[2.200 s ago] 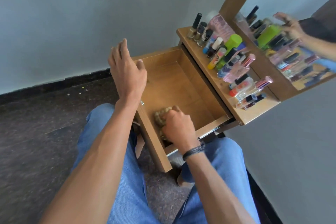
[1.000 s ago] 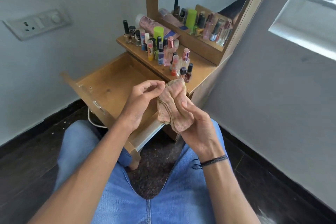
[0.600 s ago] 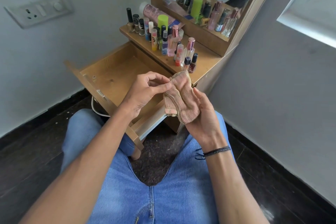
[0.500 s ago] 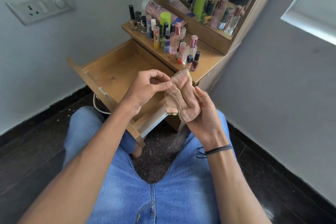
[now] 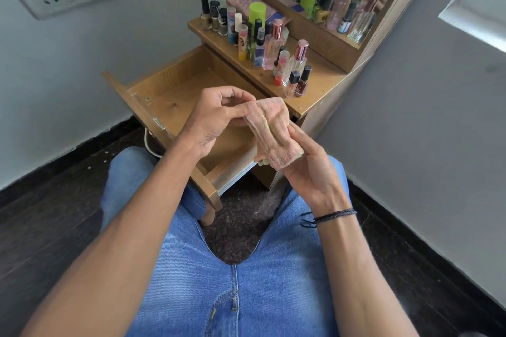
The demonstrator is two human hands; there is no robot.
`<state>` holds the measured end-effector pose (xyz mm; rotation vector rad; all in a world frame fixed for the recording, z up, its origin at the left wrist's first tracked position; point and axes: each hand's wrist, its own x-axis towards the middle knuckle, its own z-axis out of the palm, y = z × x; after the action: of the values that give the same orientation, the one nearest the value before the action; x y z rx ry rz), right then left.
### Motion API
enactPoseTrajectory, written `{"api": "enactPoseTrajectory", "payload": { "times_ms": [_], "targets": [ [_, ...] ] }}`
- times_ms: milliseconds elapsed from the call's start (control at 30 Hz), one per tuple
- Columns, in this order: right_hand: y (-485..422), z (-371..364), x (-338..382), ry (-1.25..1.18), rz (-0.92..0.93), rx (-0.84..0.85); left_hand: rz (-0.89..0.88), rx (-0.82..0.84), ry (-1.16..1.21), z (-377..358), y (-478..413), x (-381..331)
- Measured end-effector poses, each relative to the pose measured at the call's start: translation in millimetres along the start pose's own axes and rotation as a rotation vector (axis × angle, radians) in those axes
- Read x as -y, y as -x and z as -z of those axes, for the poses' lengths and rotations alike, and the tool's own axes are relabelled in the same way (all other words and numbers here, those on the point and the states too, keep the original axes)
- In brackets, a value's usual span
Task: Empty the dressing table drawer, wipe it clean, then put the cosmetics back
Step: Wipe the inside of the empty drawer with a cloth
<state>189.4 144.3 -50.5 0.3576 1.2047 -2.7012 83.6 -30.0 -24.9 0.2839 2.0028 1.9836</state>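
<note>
Bench top [image 5: 323,82] crowded with bottles [image 5: 271,44] | drawer [image 5: 175,90] pulled open, bare | cloth [image 5: 271,128] pinched by left grip [image 5: 216,115], clasped by right grip [image 5: 309,169].

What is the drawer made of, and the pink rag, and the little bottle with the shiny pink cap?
The drawer looks like wood or wood-look board: brown, matte, with grain lines. The pink rag looks like soft towel cloth: fuzzy, folded, drooping between the left hand and right hand. The bottle seems clear glass, though it could be plastic; its cap shines like metal.
</note>
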Motion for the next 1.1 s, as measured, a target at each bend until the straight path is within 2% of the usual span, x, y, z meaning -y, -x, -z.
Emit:
{"api": "enactPoseTrajectory", "payload": {
  "times_ms": [200, 367, 500, 633, 833, 1100],
  "targets": [
    [-1.8, 5.8, -3.7, -0.036, -0.045, -0.022, 0.007, -0.019, 0.098, -0.1, 1.2, -3.1],
    [-0.8, 2.7, -2.6, -0.013, -0.041, -0.005, -0.030, 0.054, 0.278, -16.4, 9.9, -18.6],
    [1.0, 4.2, -2.8, -0.056, -0.019, 0.029, -0.036, 0.080, 0.328, -20.4, 10.8, -19.2],
    [3.5, 2.3, -2.0, -0.038, 0.006, 0.101, 0.001, 0.037, 0.231, -12.5, 5.8, -8.6],
    [1.1, 3.4, -1.4, 0.052, 0.003, 0.113, 0.009, 0.007, 0.104, 5.3, -3.1, 2.7],
    [1.2, 4.8, -2.2, -0.015, 0.045, 0.099, 0.084, 0.098, 0.013, 13.4, -6.2, 10.5]
  ]
}}
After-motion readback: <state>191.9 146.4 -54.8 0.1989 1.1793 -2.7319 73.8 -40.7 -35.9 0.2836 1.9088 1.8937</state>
